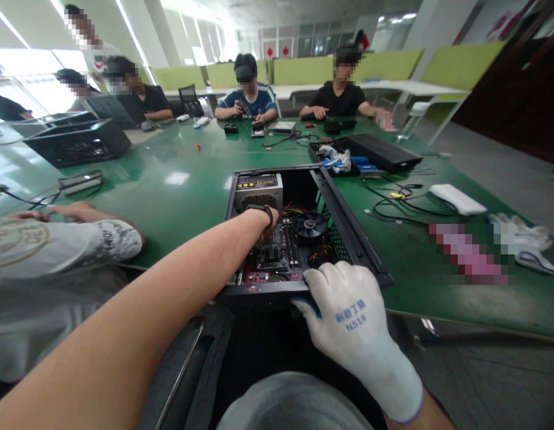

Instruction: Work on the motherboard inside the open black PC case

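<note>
An open black computer case [355, 236] lies on its side at the table's front edge. Inside it are a grey power supply [259, 194], a motherboard [277, 254] and a black CPU fan [309, 225]. My bare left hand [268, 228] reaches down into the case beside the power supply, over the motherboard. Its fingers are hidden behind the wrist and arm, and a dark band circles the wrist. My right hand [343, 304], in a white work glove, wraps round the near rim of the case, thumb on the outer side.
Right of the case are black cables [388, 200], a white box-like object [458, 199] and a white glove [534, 239]. Behind it sits a black tray [321, 158] with gloves. Another person's arm [79, 212] rests close on my left. Several people work across the green table [187, 200].
</note>
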### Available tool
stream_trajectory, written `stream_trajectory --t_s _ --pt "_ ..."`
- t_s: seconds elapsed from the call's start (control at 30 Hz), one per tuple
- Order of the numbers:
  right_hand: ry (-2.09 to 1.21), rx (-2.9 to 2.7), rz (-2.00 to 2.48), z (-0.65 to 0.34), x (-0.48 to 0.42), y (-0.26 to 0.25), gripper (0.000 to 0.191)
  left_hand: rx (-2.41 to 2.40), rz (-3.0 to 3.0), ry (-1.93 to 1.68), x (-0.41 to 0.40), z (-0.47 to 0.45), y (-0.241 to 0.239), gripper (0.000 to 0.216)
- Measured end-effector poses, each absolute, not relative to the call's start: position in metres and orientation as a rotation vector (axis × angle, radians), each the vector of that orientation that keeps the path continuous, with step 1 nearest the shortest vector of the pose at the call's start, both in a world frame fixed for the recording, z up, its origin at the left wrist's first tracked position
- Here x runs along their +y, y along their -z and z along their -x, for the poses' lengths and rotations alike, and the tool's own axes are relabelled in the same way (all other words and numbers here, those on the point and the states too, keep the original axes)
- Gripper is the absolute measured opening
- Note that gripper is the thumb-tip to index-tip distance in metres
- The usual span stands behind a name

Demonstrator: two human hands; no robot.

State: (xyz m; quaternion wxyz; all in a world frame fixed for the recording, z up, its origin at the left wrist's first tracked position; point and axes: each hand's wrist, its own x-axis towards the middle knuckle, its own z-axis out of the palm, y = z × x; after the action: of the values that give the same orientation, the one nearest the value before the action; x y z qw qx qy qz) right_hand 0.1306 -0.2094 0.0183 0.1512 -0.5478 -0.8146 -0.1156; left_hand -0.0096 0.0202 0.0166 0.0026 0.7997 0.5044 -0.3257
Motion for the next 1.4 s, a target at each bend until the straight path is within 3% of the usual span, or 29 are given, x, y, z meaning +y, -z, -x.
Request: stream_trajectory --t_s 0.23,1.4 --pt "0.341 -2.340 1.566 -0.132 -0.209 -0.018 0.025 1.616 -2.492 0.992 0.016 0.008 -0.021 0.071" --pt "0.342 -2.339 1.563 -0.130 -0.209 -0.018 0.026 1.582 -2.484 0.978 0.007 0.007 -0.031 0.062"
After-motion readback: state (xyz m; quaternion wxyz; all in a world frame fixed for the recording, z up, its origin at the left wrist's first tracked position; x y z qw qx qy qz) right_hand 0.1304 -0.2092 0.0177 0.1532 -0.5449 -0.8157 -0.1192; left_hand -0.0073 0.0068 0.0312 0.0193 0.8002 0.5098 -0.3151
